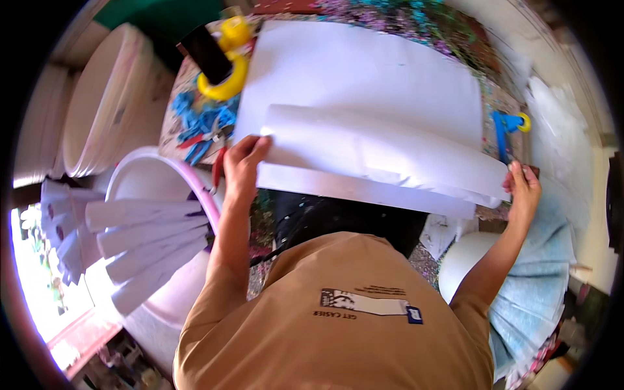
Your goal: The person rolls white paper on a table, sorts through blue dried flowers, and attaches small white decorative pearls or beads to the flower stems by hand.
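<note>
Both hands [242, 162] [524, 188] apparently gripping paper sheet [364, 123]

paper, plastic and cloth

the big white sheet [364, 84] between my left hand [242, 162] and right hand [523, 188] is smooth matt paper, its near edge curled into a soft roll. beyond my left hand lie a glossy yellow plastic ring [224, 83] and red-handled pliers [211, 146]. my tan shirt [338, 312] is matt cotton cloth.
</note>
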The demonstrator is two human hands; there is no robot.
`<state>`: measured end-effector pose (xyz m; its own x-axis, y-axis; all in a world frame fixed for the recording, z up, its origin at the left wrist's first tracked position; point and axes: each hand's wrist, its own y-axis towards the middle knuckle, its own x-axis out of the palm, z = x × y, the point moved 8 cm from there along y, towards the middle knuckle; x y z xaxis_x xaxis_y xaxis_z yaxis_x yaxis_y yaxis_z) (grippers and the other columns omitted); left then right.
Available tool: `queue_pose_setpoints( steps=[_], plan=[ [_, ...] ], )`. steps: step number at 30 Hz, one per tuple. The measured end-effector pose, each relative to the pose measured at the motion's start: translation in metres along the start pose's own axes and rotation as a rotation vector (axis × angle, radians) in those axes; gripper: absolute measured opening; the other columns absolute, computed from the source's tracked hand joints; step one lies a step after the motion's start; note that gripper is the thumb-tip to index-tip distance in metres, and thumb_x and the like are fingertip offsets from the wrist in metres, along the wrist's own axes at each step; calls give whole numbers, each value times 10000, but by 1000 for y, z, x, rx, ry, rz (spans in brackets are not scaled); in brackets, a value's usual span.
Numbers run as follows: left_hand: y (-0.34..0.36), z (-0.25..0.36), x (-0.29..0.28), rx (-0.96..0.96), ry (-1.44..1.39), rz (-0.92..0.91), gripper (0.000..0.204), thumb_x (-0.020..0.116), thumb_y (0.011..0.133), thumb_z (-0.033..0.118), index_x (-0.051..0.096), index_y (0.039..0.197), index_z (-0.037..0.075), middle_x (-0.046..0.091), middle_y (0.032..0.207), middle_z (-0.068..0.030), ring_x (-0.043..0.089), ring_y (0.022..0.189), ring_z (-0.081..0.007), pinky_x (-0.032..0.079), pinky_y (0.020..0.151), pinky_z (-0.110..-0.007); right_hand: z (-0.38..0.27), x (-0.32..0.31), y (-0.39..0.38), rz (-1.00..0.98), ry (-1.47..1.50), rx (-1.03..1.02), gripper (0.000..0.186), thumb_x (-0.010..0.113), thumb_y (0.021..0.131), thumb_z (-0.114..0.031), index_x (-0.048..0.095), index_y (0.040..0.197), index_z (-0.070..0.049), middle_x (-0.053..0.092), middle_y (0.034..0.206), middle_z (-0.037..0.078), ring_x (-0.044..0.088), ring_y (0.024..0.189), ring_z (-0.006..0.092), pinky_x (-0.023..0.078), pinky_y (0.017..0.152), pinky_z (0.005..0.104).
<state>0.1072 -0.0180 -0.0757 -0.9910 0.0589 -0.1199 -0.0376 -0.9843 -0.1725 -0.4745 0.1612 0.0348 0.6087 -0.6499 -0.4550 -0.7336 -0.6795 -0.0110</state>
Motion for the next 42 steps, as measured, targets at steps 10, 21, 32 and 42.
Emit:
queue_pose_setpoints(
  steps=[10,21,32,42],
  plan=[
    [14,-18,3,-84,-255,-11,231,709,944,203,732,915,-25,661,778,-19,558,721,-97,415,701,-250,-130,405,-171,-837,-454,-364,315,731,919,-281,714,791,6,678,640,123,672,546,200,529,548,354],
    [10,-20,1,-71,-343,-40,250,712,954,227,729,893,-14,661,772,-24,551,720,-95,407,688,-250,-170,385,-186,-689,-789,-778,530,837,753,-497,679,932,-24,733,826,149,719,789,373,559,706,488],
    [-17,52,-10,451,533,287,511,804,772,105,630,1247,29,627,1035,-96,576,907,-248,475,804,-381,-103,334,-68,-1099,-522,-630,1022,930,671,-331,410,1492,-14,572,1385,230,565,1289,333,470,1068,392],
    [-8,92,234,739,1080,-852,858,849,684,317,507,1434,78,630,1316,-179,568,1253,-365,428,1055,-475,-50,243,-55,-1130,-909,-533,920,832,604,-204,478,1434,-22,653,1205,235,625,1138,390,508,967,452]
  ],
)
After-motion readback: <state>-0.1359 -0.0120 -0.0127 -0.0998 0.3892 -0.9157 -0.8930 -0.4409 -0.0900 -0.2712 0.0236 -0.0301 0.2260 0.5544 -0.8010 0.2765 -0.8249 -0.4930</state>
